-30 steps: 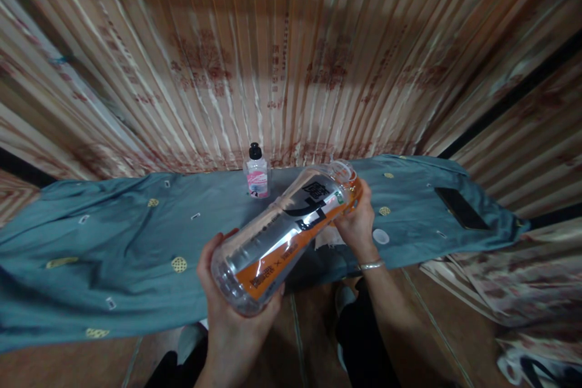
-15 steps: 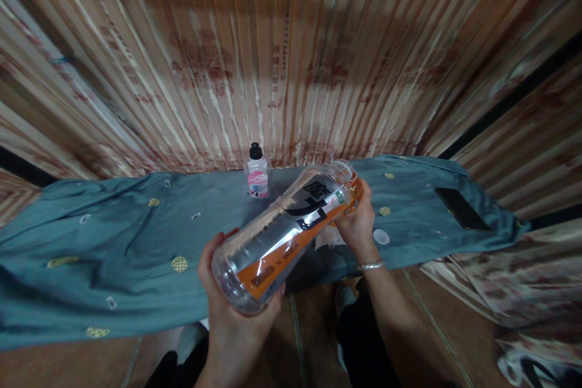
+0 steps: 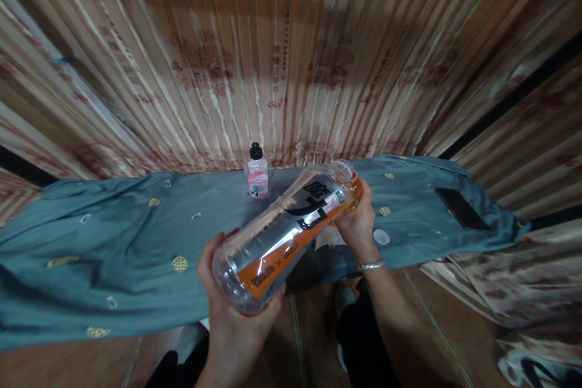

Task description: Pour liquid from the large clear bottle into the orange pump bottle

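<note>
A large clear plastic bottle (image 3: 277, 242) with an orange and black label lies tilted between my hands, above the cloth. Its uncapped neck points up and to the right, away from me. My left hand (image 3: 239, 315) cups the bottom end, fingers wrapped round the base. Near the neck, my right hand (image 3: 359, 221) grips the side, and its fingertips are partly hidden behind the bottle. A small white cap (image 3: 381, 236) rests on the cloth just right of that hand. Beneath the bottle, a pale scrap (image 3: 330, 237) shows in part.
A small clear bottle (image 3: 257, 177) with a black top and pink label stands at the back of the teal cloth (image 3: 136, 242). A black phone (image 3: 461, 209) lies at the right. Patterned curtains (image 3: 291, 60) hang behind and on both sides.
</note>
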`<state>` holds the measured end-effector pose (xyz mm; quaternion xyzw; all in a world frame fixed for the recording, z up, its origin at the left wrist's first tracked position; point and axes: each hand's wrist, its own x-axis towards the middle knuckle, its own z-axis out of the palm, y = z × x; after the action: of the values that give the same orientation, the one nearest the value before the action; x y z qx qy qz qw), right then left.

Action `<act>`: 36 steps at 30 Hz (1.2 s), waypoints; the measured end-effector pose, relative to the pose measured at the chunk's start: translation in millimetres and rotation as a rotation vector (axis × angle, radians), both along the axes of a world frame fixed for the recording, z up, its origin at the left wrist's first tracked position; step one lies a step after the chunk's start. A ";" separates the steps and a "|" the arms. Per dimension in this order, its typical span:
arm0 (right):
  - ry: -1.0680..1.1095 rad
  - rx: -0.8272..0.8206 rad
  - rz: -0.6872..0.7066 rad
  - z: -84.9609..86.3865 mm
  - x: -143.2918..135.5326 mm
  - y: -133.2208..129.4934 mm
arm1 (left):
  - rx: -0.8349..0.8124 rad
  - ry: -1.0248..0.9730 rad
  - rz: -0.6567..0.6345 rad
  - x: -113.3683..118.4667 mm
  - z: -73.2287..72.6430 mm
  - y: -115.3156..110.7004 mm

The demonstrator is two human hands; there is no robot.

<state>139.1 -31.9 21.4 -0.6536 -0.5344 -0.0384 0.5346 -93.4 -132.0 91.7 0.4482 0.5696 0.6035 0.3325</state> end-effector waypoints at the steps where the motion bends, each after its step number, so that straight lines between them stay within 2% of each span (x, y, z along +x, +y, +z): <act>1: 0.002 0.002 0.003 0.5 -0.2 -0.1 | 0.005 0.002 -0.002 0.3 0.2 0.0; 22: 0.002 -0.004 -0.007 0.0 -1.3 0.6 | -0.003 -0.018 -0.014 1.9 2.5 -0.4; 31: 0.012 -0.005 -0.025 0.9 -1.6 -0.1 | 0.013 0.038 -0.015 -0.2 0.7 0.0; 36: 0.013 -0.012 0.008 1.8 -2.0 -0.6 | 0.006 0.006 -0.009 1.0 1.2 0.2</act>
<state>137.1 -32.5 23.2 -0.6548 -0.5340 -0.0288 0.5341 -92.5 -131.8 92.8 0.4535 0.5668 0.6023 0.3323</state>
